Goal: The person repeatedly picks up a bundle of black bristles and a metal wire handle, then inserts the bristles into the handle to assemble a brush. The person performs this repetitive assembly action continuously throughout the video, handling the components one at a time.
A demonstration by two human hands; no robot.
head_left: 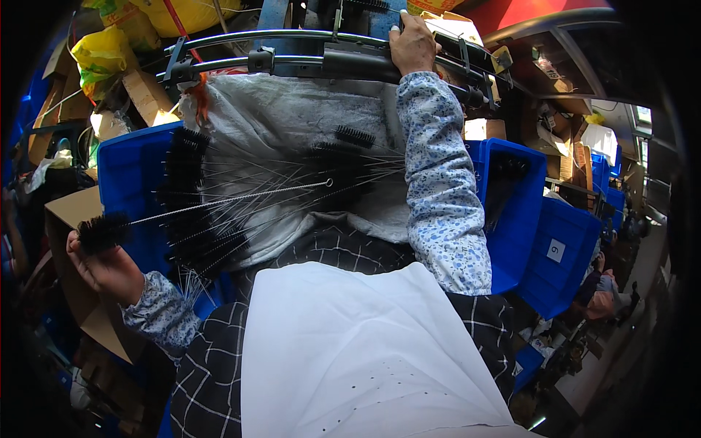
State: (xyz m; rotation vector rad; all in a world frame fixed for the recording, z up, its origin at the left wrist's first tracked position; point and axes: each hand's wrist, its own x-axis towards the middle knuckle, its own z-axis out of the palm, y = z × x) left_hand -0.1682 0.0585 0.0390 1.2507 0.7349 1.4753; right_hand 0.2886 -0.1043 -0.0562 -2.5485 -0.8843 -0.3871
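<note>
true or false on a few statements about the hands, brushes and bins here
1. The left hand holds a black brush on a wire stem. True.
2. The right hand rests in the lap. False: it grips the black machine bar up ahead.
3. The bins are red. False: they are blue.
4. More brushes lie on the grey sack. True.
5. Both sleeves are plain white. False: they are blue floral.

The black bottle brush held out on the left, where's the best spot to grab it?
Grip the twisted wire stem just right of the bristle head, coming from above. The stem there is bare and thin; the left hand already occupies the bristly end.
</note>
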